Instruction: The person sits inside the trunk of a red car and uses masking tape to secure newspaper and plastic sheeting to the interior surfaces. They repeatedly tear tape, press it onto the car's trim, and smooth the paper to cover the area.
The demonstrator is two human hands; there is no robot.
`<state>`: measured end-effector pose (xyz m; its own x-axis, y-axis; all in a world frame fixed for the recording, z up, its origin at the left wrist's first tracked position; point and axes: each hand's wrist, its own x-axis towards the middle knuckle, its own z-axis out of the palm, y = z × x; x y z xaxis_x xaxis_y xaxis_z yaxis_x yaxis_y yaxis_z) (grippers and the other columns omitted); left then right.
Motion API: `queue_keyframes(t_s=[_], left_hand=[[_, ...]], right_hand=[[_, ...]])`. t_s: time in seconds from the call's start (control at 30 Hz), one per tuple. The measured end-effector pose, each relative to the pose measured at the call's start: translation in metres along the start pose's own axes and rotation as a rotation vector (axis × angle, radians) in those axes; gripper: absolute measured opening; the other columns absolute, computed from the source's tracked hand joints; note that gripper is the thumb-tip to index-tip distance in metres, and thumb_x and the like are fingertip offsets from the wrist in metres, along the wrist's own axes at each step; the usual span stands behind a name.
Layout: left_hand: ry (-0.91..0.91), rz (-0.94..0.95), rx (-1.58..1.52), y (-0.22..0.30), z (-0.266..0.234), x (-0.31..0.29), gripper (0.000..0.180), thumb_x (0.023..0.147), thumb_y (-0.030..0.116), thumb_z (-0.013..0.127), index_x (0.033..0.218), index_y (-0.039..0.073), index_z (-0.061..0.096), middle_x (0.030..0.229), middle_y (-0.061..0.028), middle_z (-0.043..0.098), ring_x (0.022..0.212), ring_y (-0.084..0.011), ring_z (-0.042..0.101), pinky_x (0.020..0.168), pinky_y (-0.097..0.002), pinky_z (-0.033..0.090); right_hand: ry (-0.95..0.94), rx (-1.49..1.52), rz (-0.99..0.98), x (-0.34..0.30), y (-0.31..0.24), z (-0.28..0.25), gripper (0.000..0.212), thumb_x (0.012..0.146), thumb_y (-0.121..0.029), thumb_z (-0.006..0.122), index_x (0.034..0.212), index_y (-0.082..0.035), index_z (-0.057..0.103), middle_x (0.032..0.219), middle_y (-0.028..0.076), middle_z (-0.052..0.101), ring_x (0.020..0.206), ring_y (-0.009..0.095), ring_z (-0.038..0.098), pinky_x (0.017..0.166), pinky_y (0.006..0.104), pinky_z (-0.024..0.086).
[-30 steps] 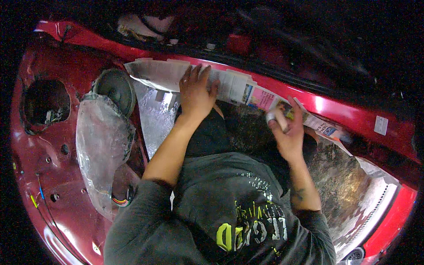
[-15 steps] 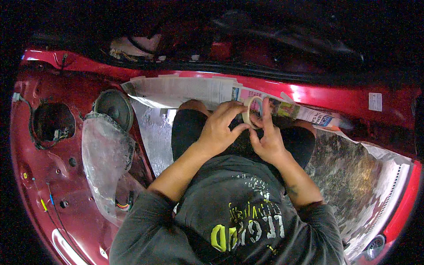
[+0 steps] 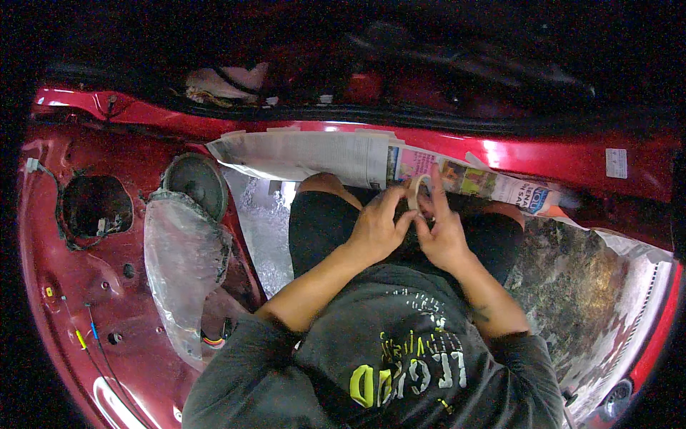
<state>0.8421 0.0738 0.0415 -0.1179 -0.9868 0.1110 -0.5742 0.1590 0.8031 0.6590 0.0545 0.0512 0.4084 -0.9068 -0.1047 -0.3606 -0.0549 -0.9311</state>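
Observation:
A pale roll of masking tape [image 3: 413, 193] stands on edge between my hands, in front of my lap. My left hand [image 3: 376, 227] pinches its left side with thumb and fingertips. On the other side my right hand [image 3: 444, 239] has the roll too, its index finger pointing up along the ring and its thumb close to my left thumb. The other right fingers are partly hidden inside the ring. Just beyond the roll, printed newspaper [image 3: 343, 157] is taped along the lower edge of the red car sill [image 3: 493, 149].
To the left, an open red door panel [image 3: 43, 236] carries a speaker [image 3: 196, 187], clear plastic sheeting [image 3: 182, 264] and thin cables. A dark car interior [image 3: 307, 64] lies beyond the sill. Stained floor [image 3: 564, 286] spreads at right, with part of a red car [image 3: 661, 322] at the edge.
The whole view has shifted slightly, so everything sits a little lower and further right. My left fingers have drawn closer in around the tape roll, and the ring appears more edge-on.

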Motion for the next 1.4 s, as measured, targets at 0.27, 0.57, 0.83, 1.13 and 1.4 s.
queue_keyframes(t_s=[0.27,0.57,0.83,1.13,1.4], left_hand=[[0.015,0.09,0.11,-0.001,-0.001,0.03,0.033,0.096,0.02,0.075,0.125,0.005,0.065,0.13,-0.0208,0.072,0.117,-0.045,0.068,0.101,-0.0542,0.055],[0.071,0.055,-0.058,-0.006,0.004,0.031,0.039,0.093,0.018,0.078,0.127,0.003,0.066,0.129,-0.0238,0.07,0.118,-0.0465,0.067,0.105,-0.0523,0.054],[-0.186,-0.151,-0.053,-0.006,0.022,0.008,0.044,0.095,0.023,0.077,0.133,0.003,0.066,0.13,-0.0244,0.072,0.116,-0.0459,0.07,0.099,-0.0536,0.057],[-0.245,-0.199,-0.117,-0.013,0.047,-0.009,0.03,0.097,0.023,0.076,0.123,0.009,0.073,0.125,-0.0178,0.077,0.105,-0.0438,0.074,0.091,-0.0535,0.059],[-0.155,0.087,0.086,-0.024,0.05,-0.016,0.025,0.102,0.023,0.069,0.12,0.007,0.073,0.121,-0.017,0.077,0.105,-0.0392,0.075,0.089,-0.0487,0.06]], right_hand=[[0.028,0.034,0.001,0.023,-0.006,-0.019,0.1,0.098,0.008,0.06,0.176,-0.017,0.003,0.167,0.026,0.045,0.142,0.041,0.059,0.111,0.0436,0.055],[0.04,-0.117,-0.044,0.021,-0.001,-0.017,0.099,0.099,0.008,0.058,0.176,-0.014,0.0,0.147,0.026,0.066,0.138,0.032,0.065,0.106,0.0371,0.051],[0.017,-0.034,0.098,-0.018,0.02,-0.008,0.097,0.1,0.005,0.059,0.176,-0.019,0.004,0.137,0.027,0.071,0.13,0.042,0.068,0.104,0.0434,0.056],[0.079,-0.021,0.264,-0.039,0.019,-0.005,0.101,0.097,0.009,0.06,0.176,-0.02,0.004,0.139,0.032,0.068,0.128,0.046,0.068,0.106,0.0477,0.056],[0.085,0.065,0.292,-0.044,0.016,0.002,0.101,0.097,0.006,0.062,0.176,-0.018,0.004,0.125,0.031,0.073,0.117,0.049,0.072,0.102,0.0491,0.058]])
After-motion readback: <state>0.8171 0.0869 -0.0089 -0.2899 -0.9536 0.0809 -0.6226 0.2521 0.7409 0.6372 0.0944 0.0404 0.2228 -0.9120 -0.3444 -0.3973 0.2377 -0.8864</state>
